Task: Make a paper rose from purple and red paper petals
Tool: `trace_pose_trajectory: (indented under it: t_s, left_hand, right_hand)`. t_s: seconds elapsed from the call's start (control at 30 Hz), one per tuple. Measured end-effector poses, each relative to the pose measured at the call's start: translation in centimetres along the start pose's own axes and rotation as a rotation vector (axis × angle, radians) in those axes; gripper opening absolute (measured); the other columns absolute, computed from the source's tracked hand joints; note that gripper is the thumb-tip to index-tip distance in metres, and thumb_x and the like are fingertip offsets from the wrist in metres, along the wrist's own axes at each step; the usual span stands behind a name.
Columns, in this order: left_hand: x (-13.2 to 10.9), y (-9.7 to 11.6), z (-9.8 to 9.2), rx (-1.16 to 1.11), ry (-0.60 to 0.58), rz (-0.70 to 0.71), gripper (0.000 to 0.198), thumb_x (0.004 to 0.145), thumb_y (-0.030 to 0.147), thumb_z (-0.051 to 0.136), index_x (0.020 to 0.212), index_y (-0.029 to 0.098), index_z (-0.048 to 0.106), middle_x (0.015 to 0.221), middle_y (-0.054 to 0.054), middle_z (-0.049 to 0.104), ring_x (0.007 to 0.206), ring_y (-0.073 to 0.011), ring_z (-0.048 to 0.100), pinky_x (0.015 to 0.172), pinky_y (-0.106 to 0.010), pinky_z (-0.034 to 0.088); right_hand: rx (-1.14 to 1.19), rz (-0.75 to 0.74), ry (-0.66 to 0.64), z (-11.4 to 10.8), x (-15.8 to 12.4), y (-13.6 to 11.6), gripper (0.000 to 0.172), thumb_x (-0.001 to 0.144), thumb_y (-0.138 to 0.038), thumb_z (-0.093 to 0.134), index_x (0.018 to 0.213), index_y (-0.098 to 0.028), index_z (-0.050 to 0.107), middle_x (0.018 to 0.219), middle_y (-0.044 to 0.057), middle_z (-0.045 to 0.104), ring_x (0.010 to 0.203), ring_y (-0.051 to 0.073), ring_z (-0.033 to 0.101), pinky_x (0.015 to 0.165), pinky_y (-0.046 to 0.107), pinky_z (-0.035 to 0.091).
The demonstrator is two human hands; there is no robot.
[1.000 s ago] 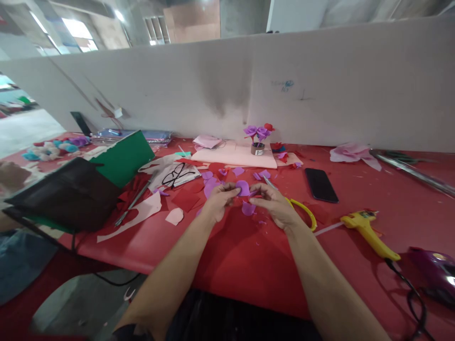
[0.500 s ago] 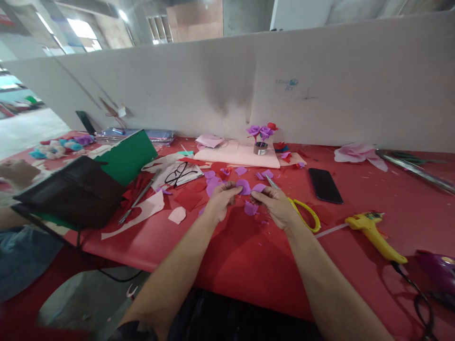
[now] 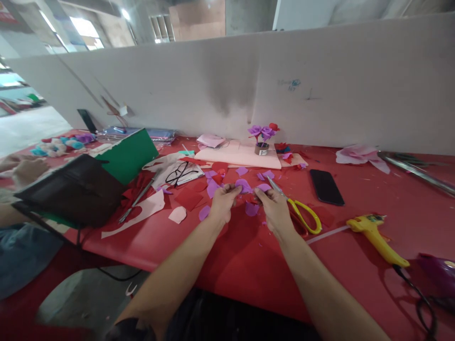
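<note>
My left hand (image 3: pixel 223 199) is closed, pinching a purple paper petal (image 3: pixel 243 186) between thumb and fingers. Just to its right, my right hand (image 3: pixel 273 202) pinches a second purple petal (image 3: pixel 263 187). The two petals are held a little apart above the table. Below them lies another loose purple piece (image 3: pixel 251 209). Yellow-handled scissors (image 3: pixel 305 217) rest beside my right hand, blades pointing away from me. Several more purple and red cutouts are scattered around my left hand, among them a red paper square (image 3: pixel 188 199).
Purple paper flowers stand in a brown tape roll (image 3: pixel 262 149) at the back. A phone (image 3: pixel 326 187) and a yellow glue gun (image 3: pixel 377 237) lie to the right. Black glasses (image 3: pixel 181 174), a dark brown bag (image 3: pixel 71 189) and a co-worker's hand (image 3: pixel 30 170) are on the left.
The petal in my left hand now looks curled instead of flat. My right hand has shifted slightly, and the gap between the hands is a bit wider.
</note>
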State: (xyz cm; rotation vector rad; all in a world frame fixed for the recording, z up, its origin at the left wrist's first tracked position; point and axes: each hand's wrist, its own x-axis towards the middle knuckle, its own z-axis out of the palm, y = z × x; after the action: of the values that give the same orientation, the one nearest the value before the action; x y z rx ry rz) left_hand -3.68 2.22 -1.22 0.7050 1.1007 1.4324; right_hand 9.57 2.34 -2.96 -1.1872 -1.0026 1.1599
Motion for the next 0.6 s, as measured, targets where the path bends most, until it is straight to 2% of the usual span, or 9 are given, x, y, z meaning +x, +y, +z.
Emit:
trace_pose_trajectory:
  t_s: [0.13, 0.3, 0.43, 0.6]
  left_hand:
    - [-0.08, 0.10, 0.02, 0.014, -0.005, -0.009, 0.030, 0.059, 0.026, 0.081, 0.066, 0.015, 0.054, 0.052, 0.008, 0.050, 0.039, -0.0011, 0.027, 0.042, -0.022, 0.017]
    - [-0.38, 0.50, 0.01, 0.003, -0.054, -0.050, 0.035, 0.056, 0.027, 0.084, 0.070, 0.017, 0.054, 0.044, 0.012, 0.039, 0.037, -0.0020, 0.024, 0.042, -0.023, 0.016]
    - [-0.58, 0.43, 0.13, 0.033, -0.110, -0.048, 0.040, 0.050, 0.026, 0.088, 0.075, 0.016, 0.058, 0.059, 0.006, 0.057, 0.042, -0.0020, 0.033, 0.043, -0.022, 0.020]
    - [-0.47, -0.02, 0.12, 0.038, -0.051, -0.029, 0.034, 0.050, 0.021, 0.087, 0.063, 0.015, 0.056, 0.054, 0.007, 0.054, 0.046, -0.0036, 0.038, 0.046, -0.021, 0.028]
  right_hand:
    - [-0.039, 0.002, -0.016, -0.16, 0.12, 0.01, 0.036, 0.062, -0.052, 0.076, 0.071, -0.019, 0.065, 0.064, 0.002, 0.065, 0.064, 0.018, 0.059, 0.066, 0.033, 0.047]
    - [-0.080, -0.011, -0.057, 0.02, -0.20, -0.37, 0.033, 0.065, -0.052, 0.073, 0.070, -0.020, 0.065, 0.065, 0.002, 0.066, 0.064, 0.018, 0.058, 0.064, 0.033, 0.046]
    - [-0.122, -0.032, -0.093, 0.19, -0.56, -0.65, 0.028, 0.068, -0.049, 0.070, 0.069, -0.021, 0.064, 0.066, 0.002, 0.065, 0.064, 0.019, 0.057, 0.064, 0.033, 0.045]
    - [-0.181, -0.063, -0.149, 0.17, -0.59, -0.44, 0.027, 0.071, -0.048, 0.069, 0.071, -0.022, 0.064, 0.068, 0.002, 0.064, 0.067, 0.019, 0.055, 0.066, 0.033, 0.043]
